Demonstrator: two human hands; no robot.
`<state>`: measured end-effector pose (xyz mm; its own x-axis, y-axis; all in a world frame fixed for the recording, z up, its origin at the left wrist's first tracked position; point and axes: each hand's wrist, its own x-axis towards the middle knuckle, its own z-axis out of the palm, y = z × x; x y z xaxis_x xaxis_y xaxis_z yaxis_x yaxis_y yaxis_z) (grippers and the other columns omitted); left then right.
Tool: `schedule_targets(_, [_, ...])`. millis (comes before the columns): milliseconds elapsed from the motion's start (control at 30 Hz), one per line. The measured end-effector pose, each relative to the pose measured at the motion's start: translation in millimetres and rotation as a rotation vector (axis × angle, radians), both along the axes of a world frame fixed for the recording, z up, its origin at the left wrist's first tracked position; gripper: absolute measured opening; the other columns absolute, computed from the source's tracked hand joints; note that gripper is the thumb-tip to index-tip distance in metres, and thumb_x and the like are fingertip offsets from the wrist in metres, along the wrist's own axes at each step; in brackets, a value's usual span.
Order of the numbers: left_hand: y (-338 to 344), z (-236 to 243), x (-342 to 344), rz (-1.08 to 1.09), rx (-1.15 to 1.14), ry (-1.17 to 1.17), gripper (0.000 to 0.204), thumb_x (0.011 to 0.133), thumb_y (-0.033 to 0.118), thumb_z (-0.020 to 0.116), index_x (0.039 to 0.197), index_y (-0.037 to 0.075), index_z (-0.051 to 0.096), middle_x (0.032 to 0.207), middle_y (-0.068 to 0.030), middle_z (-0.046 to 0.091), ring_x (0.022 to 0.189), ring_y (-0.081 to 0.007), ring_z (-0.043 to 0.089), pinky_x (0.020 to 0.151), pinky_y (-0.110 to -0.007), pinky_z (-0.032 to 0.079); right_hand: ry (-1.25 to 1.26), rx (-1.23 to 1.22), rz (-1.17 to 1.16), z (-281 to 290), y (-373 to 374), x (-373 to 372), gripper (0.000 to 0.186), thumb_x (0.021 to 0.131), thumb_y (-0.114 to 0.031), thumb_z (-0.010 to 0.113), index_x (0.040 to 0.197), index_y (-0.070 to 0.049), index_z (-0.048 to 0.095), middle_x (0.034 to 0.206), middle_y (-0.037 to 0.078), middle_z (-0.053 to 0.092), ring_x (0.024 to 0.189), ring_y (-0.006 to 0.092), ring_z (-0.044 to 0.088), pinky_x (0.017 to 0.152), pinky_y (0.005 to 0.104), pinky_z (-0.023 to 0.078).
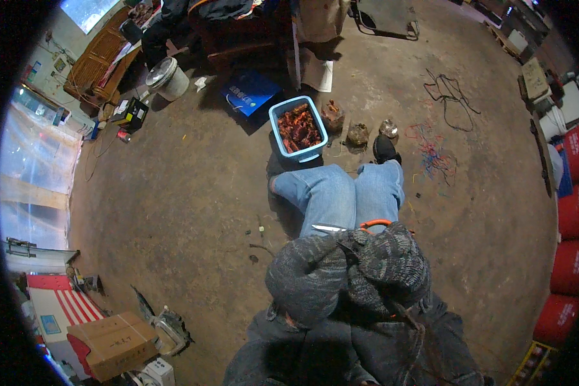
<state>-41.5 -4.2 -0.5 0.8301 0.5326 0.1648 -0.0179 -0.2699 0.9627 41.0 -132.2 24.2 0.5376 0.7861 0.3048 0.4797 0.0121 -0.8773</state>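
My two forearms, the left sleeve (307, 273) and the right sleeve (392, 264), are bent close over my lap in dark grey knit. They hide both of my hands. Past the left sleeve a bright metal blade (328, 228) sticks out above my jeans (331, 193). Beside it, by the right sleeve, an orange curved piece (374, 223) shows; what it belongs to is hidden. Ahead of my knees stands a light blue plastic tub (313, 156) holding reddish-brown tangled scraps, perhaps copper wire. Several bagged or lumpy bundles, including a brown one (358, 134), sit to its right.
Coloured wire scraps (436, 151) and a dark cable (453, 96) lie on the right floor. A blue box (251, 93) and a white bucket (168, 80) stand beyond the tub. Red drums (571, 257) line the right side. A cardboard box (112, 344) is at lower left.
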Motion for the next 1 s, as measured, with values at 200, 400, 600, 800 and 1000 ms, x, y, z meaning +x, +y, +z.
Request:
schedule_targets(200, [8, 9, 2, -0.1, 0.056, -0.038, 0.019, 0.077, 0.004, 0.061, 0.095, 0.0, 0.062, 0.085, -0.013, 0.063, 0.077, -0.0239, 0.063, 0.067, -0.034, 0.052, 0.213, 0.194, -0.109, 5, 6, -8, 0.035, 0.078, -0.015, 0.059, 0.111, -0.003, 0.057, 0.095, 0.007, 0.064, 0.077, 0.0192, 0.062, 0.068, 0.0315, 0.048])
schedule_targets(400, [3, 11, 9, -0.068, -0.183, 0.013, 0.017, 0.078, 0.001, 0.06, 0.095, -0.001, 0.062, 0.087, -0.0127, 0.064, 0.078, -0.022, 0.063, 0.069, -0.033, 0.051, 0.103, 0.205, -0.244, -9, 9, -16, 0.038, 0.076, -0.018, 0.061, 0.111, -0.004, 0.057, 0.092, 0.008, 0.064, 0.079, 0.0234, 0.06, 0.068, 0.0358, 0.046])
schedule_targets(600, [1, 13, 16, -0.092, -0.3, 0.003, 0.01, 0.08, 0.002, 0.056, 0.088, -0.001, 0.06, 0.083, -0.0108, 0.063, 0.074, -0.0176, 0.06, 0.067, -0.031, 0.05, -0.328, 0.22, -0.325, -24, 4, -12, 0.034, 0.069, -0.018, 0.066, 0.102, -0.009, 0.061, 0.09, 0.007, 0.063, 0.079, 0.0259, 0.059, 0.068, 0.0391, 0.045])
schedule_targets(800, [-2, -2, 12, -0.101, -0.612, -0.013, 0.015, 0.084, 0.001, 0.052, 0.098, -0.001, 0.058, 0.091, -0.0115, 0.063, 0.081, -0.0192, 0.061, 0.071, -0.032, 0.051, 0.105, 0.126, -0.288, -34, 6, -26, 0.03, 0.068, -0.018, 0.065, 0.097, -0.011, 0.062, 0.094, 0.006, 0.062, 0.082, 0.0262, 0.058, 0.07, 0.0408, 0.044])
schedule_targets(1000, [1, -15, 11, -0.225, -0.68, 0.054, 0.017, 0.086, 0.001, 0.048, 0.103, 0.0, 0.052, 0.093, -0.0112, 0.059, 0.084, -0.0187, 0.058, 0.074, -0.031, 0.049, 0.861, 0.347, 0.003, -27, 10, -20, 0.035, 0.079, -0.018, 0.058, 0.112, -0.007, 0.057, 0.107, 0.009, 0.06, 0.092, 0.0232, 0.058, 0.079, 0.0353, 0.045])
